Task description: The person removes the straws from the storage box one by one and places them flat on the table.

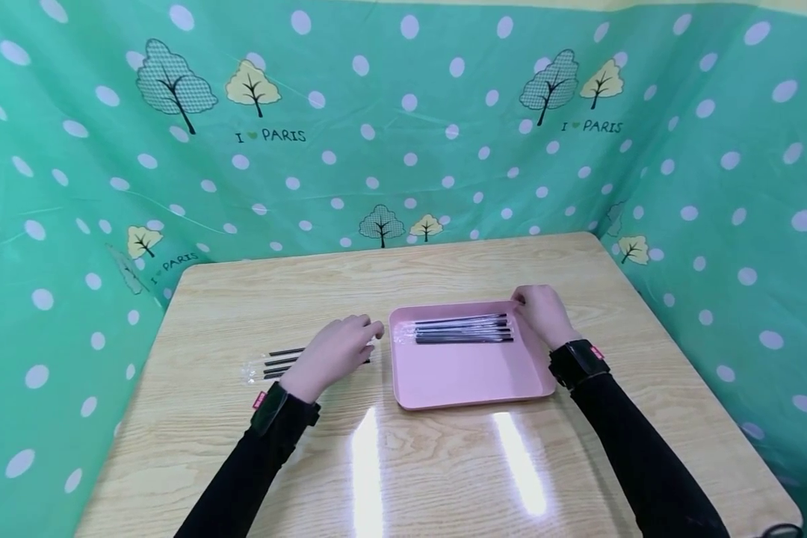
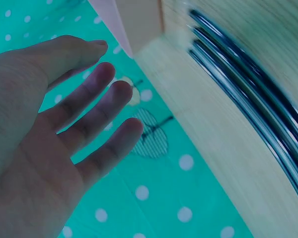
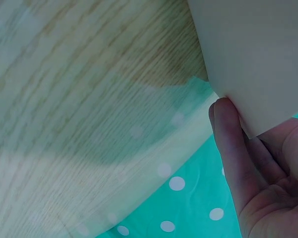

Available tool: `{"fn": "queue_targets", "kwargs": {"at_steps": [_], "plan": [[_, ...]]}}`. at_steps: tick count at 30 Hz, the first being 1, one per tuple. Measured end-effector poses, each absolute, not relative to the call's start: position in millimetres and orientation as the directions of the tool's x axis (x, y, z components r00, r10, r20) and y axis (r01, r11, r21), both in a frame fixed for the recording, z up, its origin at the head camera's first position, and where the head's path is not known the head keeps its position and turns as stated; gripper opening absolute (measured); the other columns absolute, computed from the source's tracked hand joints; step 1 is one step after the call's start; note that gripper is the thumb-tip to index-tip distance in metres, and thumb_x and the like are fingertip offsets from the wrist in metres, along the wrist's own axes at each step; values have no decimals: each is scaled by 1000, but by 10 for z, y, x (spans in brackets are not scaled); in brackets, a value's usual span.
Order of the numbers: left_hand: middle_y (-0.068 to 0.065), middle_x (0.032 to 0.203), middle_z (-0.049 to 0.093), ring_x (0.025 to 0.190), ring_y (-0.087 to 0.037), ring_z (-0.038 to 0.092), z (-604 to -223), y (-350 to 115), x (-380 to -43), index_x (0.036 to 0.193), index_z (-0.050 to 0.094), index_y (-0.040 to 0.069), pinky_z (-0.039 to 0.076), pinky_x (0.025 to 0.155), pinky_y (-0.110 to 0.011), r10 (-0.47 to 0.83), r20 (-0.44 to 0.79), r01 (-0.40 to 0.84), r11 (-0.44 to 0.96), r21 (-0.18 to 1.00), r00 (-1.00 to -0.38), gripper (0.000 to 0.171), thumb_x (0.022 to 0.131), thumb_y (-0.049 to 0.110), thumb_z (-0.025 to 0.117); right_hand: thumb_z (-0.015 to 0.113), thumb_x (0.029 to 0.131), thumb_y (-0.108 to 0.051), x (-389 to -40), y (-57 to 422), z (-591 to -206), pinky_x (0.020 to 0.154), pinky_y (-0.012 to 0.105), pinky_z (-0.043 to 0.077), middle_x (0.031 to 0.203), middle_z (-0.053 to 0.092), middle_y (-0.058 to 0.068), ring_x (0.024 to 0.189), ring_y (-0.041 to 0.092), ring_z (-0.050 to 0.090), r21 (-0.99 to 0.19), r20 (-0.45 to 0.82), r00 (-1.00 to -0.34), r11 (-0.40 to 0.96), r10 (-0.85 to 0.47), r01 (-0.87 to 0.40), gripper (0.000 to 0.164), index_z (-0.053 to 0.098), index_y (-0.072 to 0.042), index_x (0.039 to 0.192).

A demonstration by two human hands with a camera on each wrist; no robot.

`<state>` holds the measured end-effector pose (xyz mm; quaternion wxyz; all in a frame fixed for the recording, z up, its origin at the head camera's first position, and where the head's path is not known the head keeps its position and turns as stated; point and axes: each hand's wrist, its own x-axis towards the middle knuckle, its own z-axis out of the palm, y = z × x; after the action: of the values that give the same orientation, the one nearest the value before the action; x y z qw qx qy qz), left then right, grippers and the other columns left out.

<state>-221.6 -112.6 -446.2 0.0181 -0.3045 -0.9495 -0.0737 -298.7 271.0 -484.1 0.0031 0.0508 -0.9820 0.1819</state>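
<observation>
A pink tray lies on the table; its side wall fills the upper right of the right wrist view. Several thin dark rods in clear wrapping lie side by side along its far part. My right hand pinches the tray's far right corner between thumb and fingers. To the left, more wrapped dark rods lie on the tabletop, partly hidden by my left hand. This hand hovers over them near the tray's left wall, fingers parted and holding nothing; the rods appear beside it in the left wrist view.
The pale wood table is bordered at the back and sides by a green dotted cloth. Two bright light reflections cross the wood in front of the tray. A dark looped object shows at the near right corner.
</observation>
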Motion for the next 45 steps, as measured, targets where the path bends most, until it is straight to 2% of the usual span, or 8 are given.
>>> {"fn": "queue_targets", "kwargs": {"at_steps": [3, 8, 13, 21, 29, 34, 38, 45], "plan": [[-4, 98, 68, 79, -17, 61, -4463, -1001, -2264, 115, 66, 15, 52, 70, -32, 598, 92, 605, 784, 138, -796, 22, 94, 10, 70, 62, 96, 3, -3000, 2700, -4827, 87, 48, 57, 104, 74, 22, 100, 37, 70, -353, 33, -993, 928, -111, -116, 15, 74, 4, 106], [-5, 110, 71, 94, -22, 69, -4445, -757, -2335, 117, 64, 13, 58, 80, -35, 651, 104, 659, 735, 161, -752, 27, 92, 12, 74, 61, 96, 3, -3001, 2695, -4811, 85, 48, 57, 103, 74, 23, 99, 38, 70, -349, 33, -991, 928, -127, -130, 15, 74, 5, 104], [-5, 113, 71, 101, -21, 69, -4403, -450, -2456, 119, 65, 11, 58, 86, -36, 698, 93, 702, 691, 175, -710, 29, 91, 7, 72, 62, 96, 3, -3004, 2730, -4816, 85, 48, 57, 102, 74, 23, 97, 37, 70, -348, 47, -992, 929, -117, -126, 14, 74, 4, 103], [-3, 117, 70, 104, -17, 68, -4377, -36, -2598, 127, 64, 15, 58, 84, -30, 702, 0, 691, 701, 176, -712, 32, 95, 12, 69, 64, 94, 3, -3011, 2724, -4804, 84, 49, 57, 100, 74, 23, 96, 38, 70, -335, 72, -988, 930, -135, -152, 13, 75, 4, 102], [-2, 112, 69, 99, -15, 65, -4583, 250, -2602, 116, 66, 11, 54, 85, -25, 721, -46, 696, 681, 230, -691, 24, 93, 8, 70, 66, 94, 2, -2926, 2709, -4904, 83, 48, 57, 97, 75, 20, 93, 36, 71, -322, 60, -988, 935, -139, -151, 11, 75, 3, 99], [-1, 105, 68, 93, -14, 62, -4731, 364, -2634, 111, 65, 12, 51, 80, -24, 712, -70, 688, 695, 207, -698, 19, 93, 10, 71, 65, 94, 3, -2912, 2701, -4904, 82, 48, 57, 96, 75, 20, 92, 35, 70, -333, 50, -990, 932, -135, -144, 11, 75, 3, 99], [1, 104, 66, 94, -12, 61, -4851, 418, -2657, 109, 64, 15, 51, 82, -25, 702, -77, 685, 709, 168, -708, 16, 95, 14, 70, 66, 94, 2, -2923, 2712, -4906, 81, 47, 57, 95, 75, 20, 91, 35, 70, -330, 62, -989, 933, -133, -146, 10, 75, 2, 98], [4, 92, 58, 86, -12, 54, -4932, 422, -2715, 98, 63, 14, 45, 77, -24, 703, -50, 690, 707, 154, -709, 14, 97, 0, 59, 66, 95, 1, -2968, 2717, -4854, 82, 47, 57, 98, 75, 21, 93, 35, 70, -341, 59, -990, 929, -132, -144, 11, 75, 2, 100]]}}
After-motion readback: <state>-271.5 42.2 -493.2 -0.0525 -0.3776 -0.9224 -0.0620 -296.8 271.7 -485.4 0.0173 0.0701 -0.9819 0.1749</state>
